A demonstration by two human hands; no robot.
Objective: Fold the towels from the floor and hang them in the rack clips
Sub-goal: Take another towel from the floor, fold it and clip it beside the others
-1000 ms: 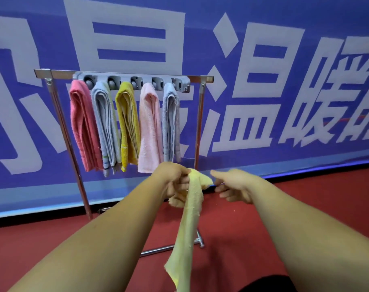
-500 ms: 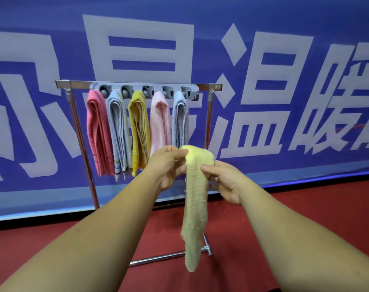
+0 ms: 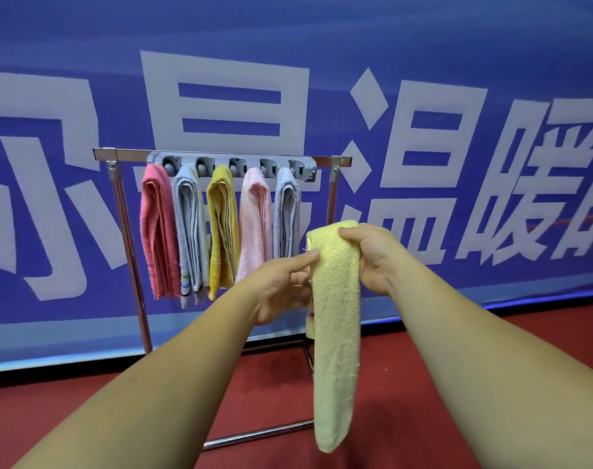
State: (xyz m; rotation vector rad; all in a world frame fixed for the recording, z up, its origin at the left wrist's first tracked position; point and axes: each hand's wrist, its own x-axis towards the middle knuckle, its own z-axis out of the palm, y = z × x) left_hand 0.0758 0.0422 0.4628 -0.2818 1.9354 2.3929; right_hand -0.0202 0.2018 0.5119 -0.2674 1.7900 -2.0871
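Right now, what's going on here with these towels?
A person holds a folded pale yellow towel up in front of the rack: the right hand grips its folded top, the left hand pinches its edge. The clip strip already holds five folded towels. This one is not yet hung.

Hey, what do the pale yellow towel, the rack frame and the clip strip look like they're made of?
Pale yellow towel: likely cotton terry, matte, with fuzzy loops and stray threads along its edges. Rack frame: apparently chromed or polished metal tubing, showing bright reflections. Clip strip: probably moulded grey plastic, dull.
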